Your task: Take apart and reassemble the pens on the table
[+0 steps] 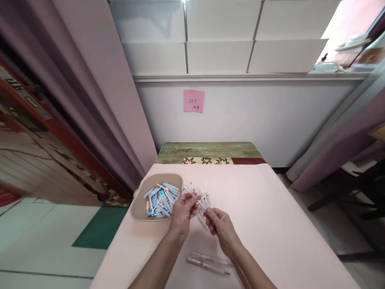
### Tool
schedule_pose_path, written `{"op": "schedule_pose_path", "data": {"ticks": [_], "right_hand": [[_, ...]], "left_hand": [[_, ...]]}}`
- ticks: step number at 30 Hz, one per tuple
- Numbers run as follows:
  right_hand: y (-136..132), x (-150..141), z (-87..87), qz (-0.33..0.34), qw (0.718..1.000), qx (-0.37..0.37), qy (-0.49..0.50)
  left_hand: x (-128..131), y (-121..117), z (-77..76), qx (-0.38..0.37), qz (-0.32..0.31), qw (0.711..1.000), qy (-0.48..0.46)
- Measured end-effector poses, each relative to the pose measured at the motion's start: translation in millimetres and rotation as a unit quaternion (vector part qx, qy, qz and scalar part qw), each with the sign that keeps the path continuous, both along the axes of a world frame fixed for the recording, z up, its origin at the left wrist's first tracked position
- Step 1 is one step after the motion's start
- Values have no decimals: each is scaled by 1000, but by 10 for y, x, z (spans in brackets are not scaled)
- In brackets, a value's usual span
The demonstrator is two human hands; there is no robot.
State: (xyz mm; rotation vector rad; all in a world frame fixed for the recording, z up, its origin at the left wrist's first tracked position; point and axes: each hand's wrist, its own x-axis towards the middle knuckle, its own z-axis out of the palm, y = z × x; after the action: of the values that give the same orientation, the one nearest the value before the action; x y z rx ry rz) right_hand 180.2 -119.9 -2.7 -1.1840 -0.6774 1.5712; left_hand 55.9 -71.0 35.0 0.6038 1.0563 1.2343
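Both my hands meet over the pale pink table (270,224). My left hand (184,212) is closed in a pinch on a thin clear pen barrel (201,204), and my right hand (221,228) grips the same barrel from the right. Just behind them lie several thin white refills (202,189) with dark tips. A beige tray (141,204) to the left of my left hand holds several blue and orange pen parts (162,198). Two clear assembled pens (209,263) lie near the table's front edge, beside my right forearm.
A green patterned cloth (207,151) covers the table's far end against a white wall with a pink note (194,100). Curtains hang at the left (99,100) and right. Dark furniture legs (355,192) stand on the floor at the right.
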Motion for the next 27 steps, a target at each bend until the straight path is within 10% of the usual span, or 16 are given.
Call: {"op": "schedule_pose_path", "data": {"ticks": [10, 16, 21, 27], "right_hand": [[-70, 248, -250, -59, 988, 21, -142], [-76, 198, -237, 3, 981, 71, -180], [-137, 204, -215, 50, 961, 114, -245], [-210, 429, -276, 36, 883, 117, -454]], "left_hand": [[-202, -9, -89, 117, -33, 960, 253], [-2, -216, -172, 21, -148, 982, 117], [-32, -162, -90, -14, -120, 990, 69], [-304, 36, 128, 158, -28, 929, 334]]}}
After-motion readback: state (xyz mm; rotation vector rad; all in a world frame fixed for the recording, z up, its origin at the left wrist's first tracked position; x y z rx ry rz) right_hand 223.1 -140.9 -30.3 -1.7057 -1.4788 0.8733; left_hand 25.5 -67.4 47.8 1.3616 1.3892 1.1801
